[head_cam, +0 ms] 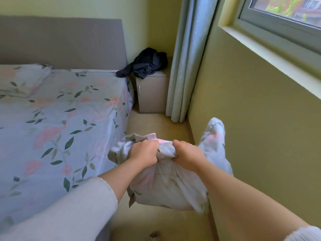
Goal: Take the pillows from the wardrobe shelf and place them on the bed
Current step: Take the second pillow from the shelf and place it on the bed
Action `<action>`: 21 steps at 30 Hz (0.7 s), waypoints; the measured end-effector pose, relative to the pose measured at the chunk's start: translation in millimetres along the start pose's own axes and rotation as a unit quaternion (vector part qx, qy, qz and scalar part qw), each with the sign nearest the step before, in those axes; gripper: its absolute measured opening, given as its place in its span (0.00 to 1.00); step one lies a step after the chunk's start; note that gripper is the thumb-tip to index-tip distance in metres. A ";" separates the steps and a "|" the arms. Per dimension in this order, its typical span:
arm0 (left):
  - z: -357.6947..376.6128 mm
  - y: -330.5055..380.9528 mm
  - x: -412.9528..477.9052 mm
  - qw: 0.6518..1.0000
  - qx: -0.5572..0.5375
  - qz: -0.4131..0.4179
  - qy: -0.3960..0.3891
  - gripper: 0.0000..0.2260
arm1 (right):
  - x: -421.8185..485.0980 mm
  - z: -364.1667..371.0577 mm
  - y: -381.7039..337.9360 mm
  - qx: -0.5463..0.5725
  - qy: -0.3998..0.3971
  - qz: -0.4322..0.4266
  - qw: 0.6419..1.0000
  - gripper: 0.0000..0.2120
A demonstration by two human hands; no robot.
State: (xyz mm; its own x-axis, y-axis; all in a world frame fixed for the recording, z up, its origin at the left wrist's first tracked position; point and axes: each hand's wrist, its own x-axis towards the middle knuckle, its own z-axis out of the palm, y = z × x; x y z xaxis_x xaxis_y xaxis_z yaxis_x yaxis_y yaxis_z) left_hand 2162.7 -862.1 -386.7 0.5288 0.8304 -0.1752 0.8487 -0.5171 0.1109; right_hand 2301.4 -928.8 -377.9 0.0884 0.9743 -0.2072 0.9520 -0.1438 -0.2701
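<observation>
I hold a floral pillow [170, 186] in a pale case over the floor strip beside the bed. My left hand [145, 153] and my right hand [188, 156] are both clenched on its bunched upper edge, close together. The pillow hangs below my fists, with one corner sticking up near the wall on the right. The bed [57, 122], covered in a matching floral sheet, fills the left side. Another floral pillow [20, 79] lies flat at the head of the bed on the far left. The wardrobe is out of view.
A grey headboard [66, 42] backs the bed. A small bedside cabinet [152, 94] with dark clothes [147, 64] piled on it stands in the corner. A pale curtain [187, 58] hangs beside it. The yellow wall and window sill [271, 56] close off the right side.
</observation>
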 end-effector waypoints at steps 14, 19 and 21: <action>-52.7 -32.2 247.5 0.998 0.024 -0.058 0.030 0.12 | 253.7 -78.1 68.8 0.008 -0.003 -0.056 0.998 0.09; -75.1 -33.9 331.7 0.992 0.011 -0.120 0.027 0.13 | 349.8 -113.8 99.2 0.002 -0.034 -0.100 0.994 0.14; -84.2 -38.7 357.0 0.989 0.001 -0.147 0.020 0.12 | 384.9 -127.8 103.4 0.009 -0.044 -0.116 0.992 0.12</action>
State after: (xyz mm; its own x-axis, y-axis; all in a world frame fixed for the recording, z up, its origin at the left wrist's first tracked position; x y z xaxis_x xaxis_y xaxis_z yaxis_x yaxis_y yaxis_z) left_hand 2318.5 -528.2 -371.2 0.2579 0.9528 -0.1603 0.9660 -0.2516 0.0590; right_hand 2471.3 -546.5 -365.5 -0.1596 0.9628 -0.2180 0.9380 0.0791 -0.3375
